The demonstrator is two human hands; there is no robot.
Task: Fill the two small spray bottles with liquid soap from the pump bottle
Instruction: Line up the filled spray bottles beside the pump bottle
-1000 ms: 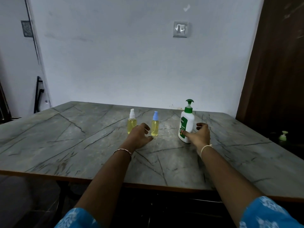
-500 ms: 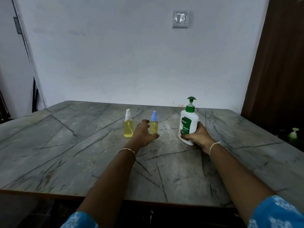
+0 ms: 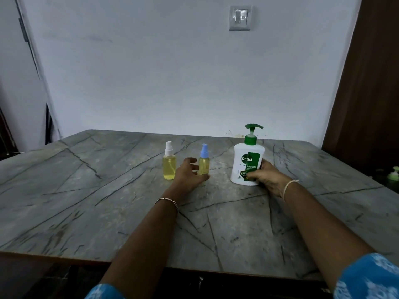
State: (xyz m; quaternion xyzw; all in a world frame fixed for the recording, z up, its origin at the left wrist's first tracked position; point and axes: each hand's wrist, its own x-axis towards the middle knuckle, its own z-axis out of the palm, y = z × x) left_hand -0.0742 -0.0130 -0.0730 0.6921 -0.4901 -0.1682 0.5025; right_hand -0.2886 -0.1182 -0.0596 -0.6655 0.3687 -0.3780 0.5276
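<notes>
Two small spray bottles of yellow liquid stand on the grey marble table (image 3: 86, 201): one with a white cap (image 3: 169, 164), one with a blue cap (image 3: 204, 161). My left hand (image 3: 190, 176) curls round the base of the blue-capped bottle, thumb in front and fingers on its left side. A white pump bottle with a green pump and green label (image 3: 248, 158) stands upright to the right. My right hand (image 3: 266, 176) grips its lower right side, thumb across the label.
A white wall with a light switch (image 3: 240, 17) rises behind the table. A dark wooden door (image 3: 371, 93) is at the right. Another small green pump bottle (image 3: 394, 173) sits beyond the table's right edge.
My right hand went from reaching beside the pump bottle to gripping it. My left hand closed in on the blue-capped bottle. The camera moved closer to the table.
</notes>
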